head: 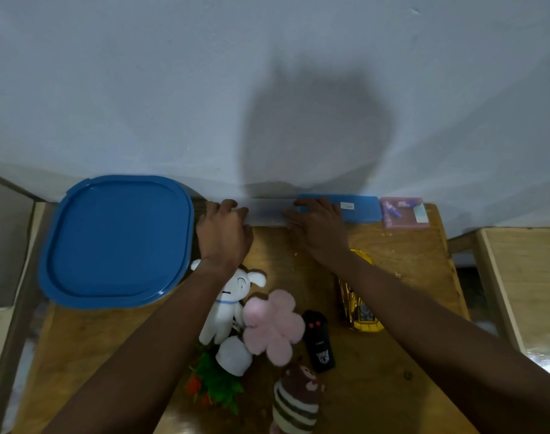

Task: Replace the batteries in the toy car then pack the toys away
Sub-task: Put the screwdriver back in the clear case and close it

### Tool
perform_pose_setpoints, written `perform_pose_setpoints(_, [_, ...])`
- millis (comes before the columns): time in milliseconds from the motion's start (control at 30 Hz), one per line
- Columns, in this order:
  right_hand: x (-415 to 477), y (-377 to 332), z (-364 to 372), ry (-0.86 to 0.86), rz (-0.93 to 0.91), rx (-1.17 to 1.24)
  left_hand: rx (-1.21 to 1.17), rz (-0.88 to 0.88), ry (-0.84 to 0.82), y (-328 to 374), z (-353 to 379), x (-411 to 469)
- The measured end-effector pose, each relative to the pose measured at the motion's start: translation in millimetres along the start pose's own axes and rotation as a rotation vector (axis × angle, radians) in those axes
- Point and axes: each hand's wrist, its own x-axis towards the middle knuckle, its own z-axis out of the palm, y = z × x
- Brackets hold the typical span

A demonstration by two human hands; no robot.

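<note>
left hand (224, 233) curls its fingers (233, 208) over the end of a flat pale box (267, 211) at the wall; right hand (317, 231) lies flat on it w/ fingers slightly spread, touching its blue lid (361, 208). shiny gold toy car (359, 305) sits on the wood table (417, 255) under the right forearm. fuzzy pink flower plush (273, 324) nr a smooth black remote (319, 343).

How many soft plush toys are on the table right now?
3. A white plush dog beside the left forearm, a pink flower plush right of it, and a striped brown plush at the near edge. Arms may hide others.
</note>
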Motion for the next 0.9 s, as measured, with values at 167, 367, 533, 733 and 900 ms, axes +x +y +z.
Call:
perform_pose_setpoints(167, [1, 1, 2, -0.012, 0.004, 0.009, -0.008, -0.014, -0.005, 1, -2, 1])
perform_pose_setpoints(367, [7, 1, -2, -0.005, 0.003, 0.016, -0.005, -0.018, -0.010, 2, -4, 5])
perform_pose_setpoints(533, [12, 1, -3, -0.024, 0.003, 0.033, -0.028, -0.030, -0.003, 2, -2, 9])
perform_pose_setpoints(733, [11, 5, 1, -0.005, -0.036, -0.002, -0.044, -0.025, 0.009, -1, 0, 10])
perform_pose_setpoints(900, [15, 4, 0, -0.005, -0.031, 0.000, -0.073, -0.025, 0.030, -2, 1, 11])
